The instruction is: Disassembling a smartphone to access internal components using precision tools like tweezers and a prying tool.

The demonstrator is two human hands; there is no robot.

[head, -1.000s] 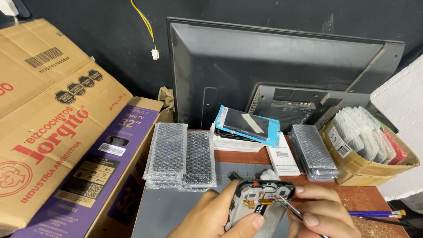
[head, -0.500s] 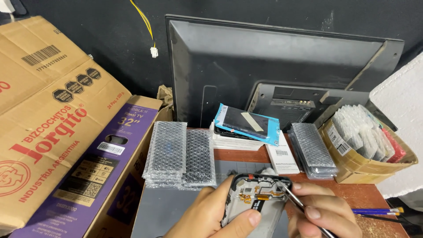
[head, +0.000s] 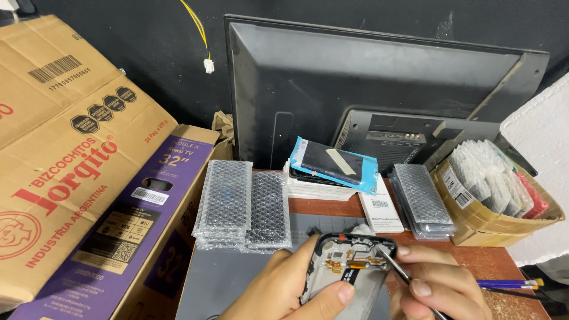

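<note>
My left hand [head: 284, 290] grips an opened phone frame [head: 349, 272] from its left side, thumb across the lower part. The frame is dark with small orange flex cables and metal parts showing near its top. My right hand [head: 435, 284] holds a thin metal tool [head: 400, 272] like a pen, its tip touching the upper right inside of the frame. Both hands hover low over a grey work mat [head: 225, 278] at the front of a reddish wooden table [head: 486, 261].
Stacks of bubble-wrapped packs [head: 243, 204] lie behind the mat, more at the right [head: 421, 198]. A blue-edged phone screen [head: 335, 163] rests on white boxes. A flat television back [head: 367, 89] leans at the rear. Cardboard boxes [head: 65, 148] stand left; a carton of bagged parts [head: 492, 189] right.
The phone frame and both hands have shifted slightly; the tool tip has moved up to the frame's upper right corner.
</note>
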